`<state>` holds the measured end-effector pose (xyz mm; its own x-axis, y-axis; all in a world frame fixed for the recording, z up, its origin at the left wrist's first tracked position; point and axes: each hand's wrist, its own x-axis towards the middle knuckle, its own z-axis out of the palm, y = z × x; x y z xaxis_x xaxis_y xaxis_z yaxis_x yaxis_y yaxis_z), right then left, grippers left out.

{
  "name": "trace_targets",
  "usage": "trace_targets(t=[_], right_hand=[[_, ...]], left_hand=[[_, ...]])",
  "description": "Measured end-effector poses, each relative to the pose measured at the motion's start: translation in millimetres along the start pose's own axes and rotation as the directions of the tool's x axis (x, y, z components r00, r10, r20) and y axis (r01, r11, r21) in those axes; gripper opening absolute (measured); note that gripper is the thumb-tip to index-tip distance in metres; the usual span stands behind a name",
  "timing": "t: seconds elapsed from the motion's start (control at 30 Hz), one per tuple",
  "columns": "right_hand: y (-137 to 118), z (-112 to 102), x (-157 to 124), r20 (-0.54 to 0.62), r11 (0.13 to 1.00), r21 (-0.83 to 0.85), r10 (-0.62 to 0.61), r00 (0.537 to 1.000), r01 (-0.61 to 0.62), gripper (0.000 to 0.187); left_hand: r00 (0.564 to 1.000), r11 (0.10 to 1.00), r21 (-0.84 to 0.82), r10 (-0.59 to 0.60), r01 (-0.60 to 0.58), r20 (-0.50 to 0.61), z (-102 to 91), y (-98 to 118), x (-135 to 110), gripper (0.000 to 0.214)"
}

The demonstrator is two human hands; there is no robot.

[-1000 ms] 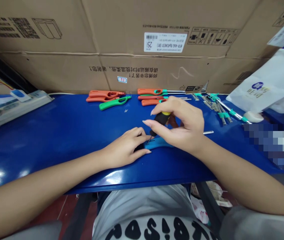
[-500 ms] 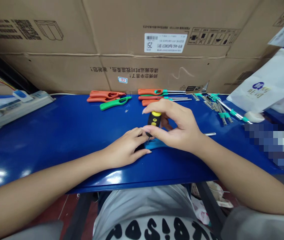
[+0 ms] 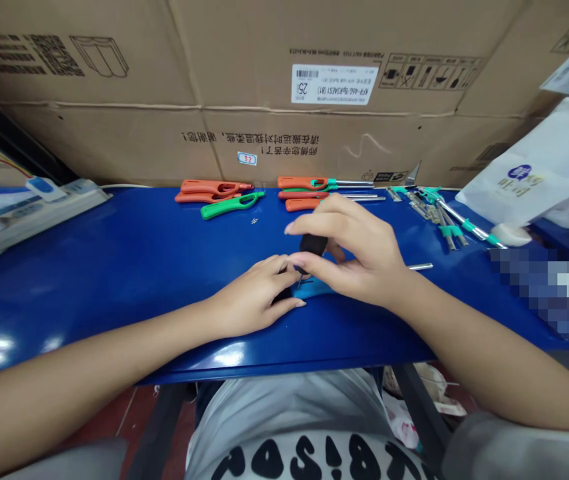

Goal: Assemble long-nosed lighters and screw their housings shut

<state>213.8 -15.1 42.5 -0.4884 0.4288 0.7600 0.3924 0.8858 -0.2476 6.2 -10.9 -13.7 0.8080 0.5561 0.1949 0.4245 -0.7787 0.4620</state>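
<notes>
My right hand (image 3: 359, 257) grips a small black-handled screwdriver (image 3: 311, 247), its tip pointing down onto a blue lighter body (image 3: 314, 288) lying on the blue table (image 3: 129, 260). A thin metal tube (image 3: 420, 267) sticks out to the right from behind this hand. My left hand (image 3: 251, 300) presses down on the left end of the blue lighter body, fingers curled over it. Most of the lighter is hidden under both hands.
Orange and green lighter handles (image 3: 219, 195) and assembled lighters (image 3: 321, 190) lie at the table's back edge. Metal tubes with teal fittings (image 3: 444, 217) lie at the back right. Cardboard boxes (image 3: 284, 87) form a wall behind. A white bag (image 3: 539, 167) is at right, trays (image 3: 24, 207) at left.
My right hand has turned the screwdriver between its fingers; the yellow band on the handle is now hidden. My left hand has stayed on the lighter body.
</notes>
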Motion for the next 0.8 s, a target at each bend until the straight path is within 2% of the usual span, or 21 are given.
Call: trace_targets(t=[0.1, 0.17, 0.3, 0.4, 0.5, 0.63, 0.8], right_hand=[[1, -4, 1, 0.122, 0.989, 0.138, 0.030, 0.992, -0.046, 0.035], [2, -5, 1, 0.168, 0.970, 0.224, 0.053, 0.984, -0.090, 0.036], [3, -2, 1, 0.070, 0.976, 0.197, 0.078, 0.994, -0.091, 0.022], [3, -1, 2, 0.011, 0.991, 0.123, 0.060, 0.998, -0.061, 0.025], [1, -3, 3, 0.047, 0.989, 0.147, 0.027, 0.999, -0.034, 0.026], [-6, -7, 5, 0.140, 0.956, 0.285, 0.028, 0.990, -0.067, 0.028], [-9, -9, 5, 0.075, 0.972, 0.220, 0.071, 0.995, -0.086, 0.016]], left_hand=[[1.000, 1.000, 0.009, -0.001, 0.001, 0.005, -0.6, 0, 0, 0.038], [1.000, 1.000, 0.009, 0.003, -0.003, -0.001, -0.3, 0, 0, 0.041], [1.000, 1.000, 0.005, 0.001, -0.001, -0.031, 1.6, 0, -1, 0.035], [1.000, 1.000, 0.003, -0.008, 0.008, -0.017, 2.0, 1, 0, 0.028], [1.000, 1.000, 0.012, -0.014, 0.014, -0.018, 1.6, 2, 0, 0.026], [0.999, 0.999, 0.030, -0.014, 0.015, -0.031, 2.3, 2, 0, 0.029], [0.999, 0.999, 0.049, -0.003, 0.005, -0.051, 5.0, 4, -1, 0.025]])
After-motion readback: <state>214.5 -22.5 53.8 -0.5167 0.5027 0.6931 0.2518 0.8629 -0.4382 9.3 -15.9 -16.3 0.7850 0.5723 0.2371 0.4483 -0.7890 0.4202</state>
